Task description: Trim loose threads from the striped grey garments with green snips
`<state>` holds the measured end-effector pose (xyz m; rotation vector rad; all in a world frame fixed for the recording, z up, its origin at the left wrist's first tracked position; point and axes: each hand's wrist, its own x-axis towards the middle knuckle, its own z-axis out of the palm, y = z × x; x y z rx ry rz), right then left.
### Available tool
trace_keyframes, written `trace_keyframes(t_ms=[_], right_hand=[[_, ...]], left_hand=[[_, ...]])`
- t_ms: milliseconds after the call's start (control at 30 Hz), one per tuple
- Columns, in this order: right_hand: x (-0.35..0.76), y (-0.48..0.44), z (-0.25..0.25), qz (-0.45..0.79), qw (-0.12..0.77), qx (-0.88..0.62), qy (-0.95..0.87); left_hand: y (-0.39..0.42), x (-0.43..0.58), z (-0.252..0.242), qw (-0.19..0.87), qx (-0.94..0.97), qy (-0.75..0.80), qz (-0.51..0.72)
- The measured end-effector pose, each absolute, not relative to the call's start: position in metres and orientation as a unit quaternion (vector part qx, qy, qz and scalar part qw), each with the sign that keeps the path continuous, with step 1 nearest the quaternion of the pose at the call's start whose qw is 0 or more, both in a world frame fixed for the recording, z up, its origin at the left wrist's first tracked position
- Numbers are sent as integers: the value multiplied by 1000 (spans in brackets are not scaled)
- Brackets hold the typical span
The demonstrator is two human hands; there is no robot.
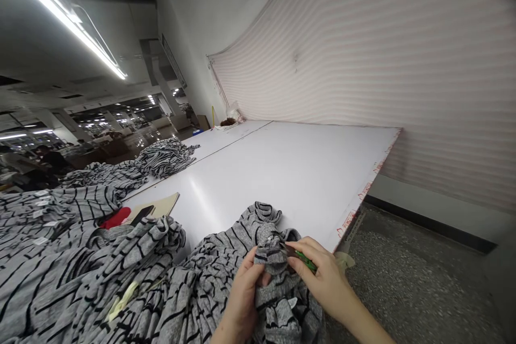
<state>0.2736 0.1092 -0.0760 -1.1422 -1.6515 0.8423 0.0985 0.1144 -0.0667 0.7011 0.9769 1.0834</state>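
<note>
My left hand (242,293) is closed on a bunched edge of a grey knit garment (231,242) with black stripes, the thumb pressed on the cloth. My right hand (326,277) is closed around green-handled thread snips (306,262). Their dark tip points left and meets the gathered cloth, so I cannot tell whether the blades are apart. Part of the garment hangs below my hands toward the table's near edge, and a small white tag (292,302) shows on it.
More striped garments (44,279) are heaped at left, with a pale yellow strip (123,301) on top. A red item (116,218), a dark phone-like object (143,215) and a tan pad (167,205) lie behind. The white table (282,166) reaches back beside a striped sheet (363,54).
</note>
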Motion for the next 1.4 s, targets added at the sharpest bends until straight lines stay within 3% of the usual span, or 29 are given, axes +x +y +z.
trace_keyframes(t_ms=[167,400,567,700,933,1400], right_hand=[[268,114,-72,268,480,-448,-705],[266,113,-71,195,436,-459,-749],[265,119,-75,209,457,-443,-743],[269,117,-75,245,473,-437,-724],[275,103,-62,194,382,-487,-761],[280,102,-54,152,360,-485,-783]], left_hand=[[114,97,-69,697,299,423,496],[113,98,-68,709,291,406,499],[113,98,-67,712,303,392,497],[113,101,-65,649,398,419,495],[112,103,-70,469,616,453,443],[111,101,-63,398,695,483,354]])
